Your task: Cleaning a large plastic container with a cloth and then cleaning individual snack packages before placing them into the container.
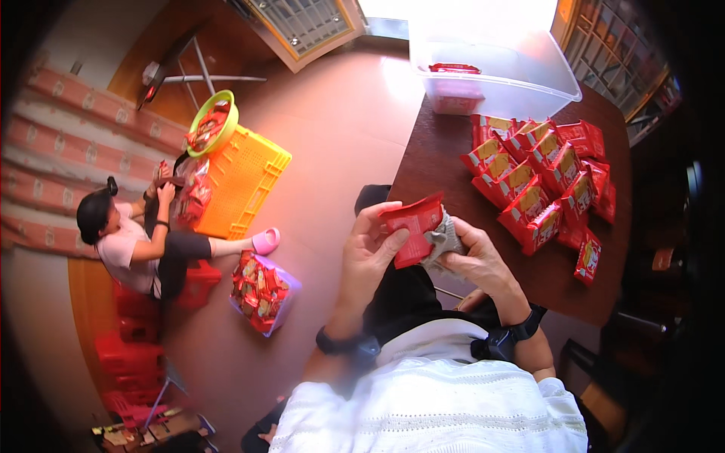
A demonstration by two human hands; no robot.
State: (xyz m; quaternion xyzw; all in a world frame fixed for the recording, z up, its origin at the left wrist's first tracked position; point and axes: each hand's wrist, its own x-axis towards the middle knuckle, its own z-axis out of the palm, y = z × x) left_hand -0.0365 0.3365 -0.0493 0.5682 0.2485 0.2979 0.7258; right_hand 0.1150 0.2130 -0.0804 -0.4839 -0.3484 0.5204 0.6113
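Over my lap, my left hand (368, 253) grips a red packet (418, 229) by its left side, thumb across the front. My right hand (483, 263) is closed on a crumpled grey cloth (447, 240), which lies against the packet's right edge. To the right, a loose pile of similar red packets (529, 177) covers part of the dark brown table (445, 158). One packet (588, 257) rests at the near right side of the pile.
A clear plastic bin (521, 75) holding some red packets stands at the table's far end. On the left, a seated person (128, 241) handles packets beside a yellow crate (245, 181). A green basin (229, 124) and a purple-rimmed basket (283, 302) hold more packets.
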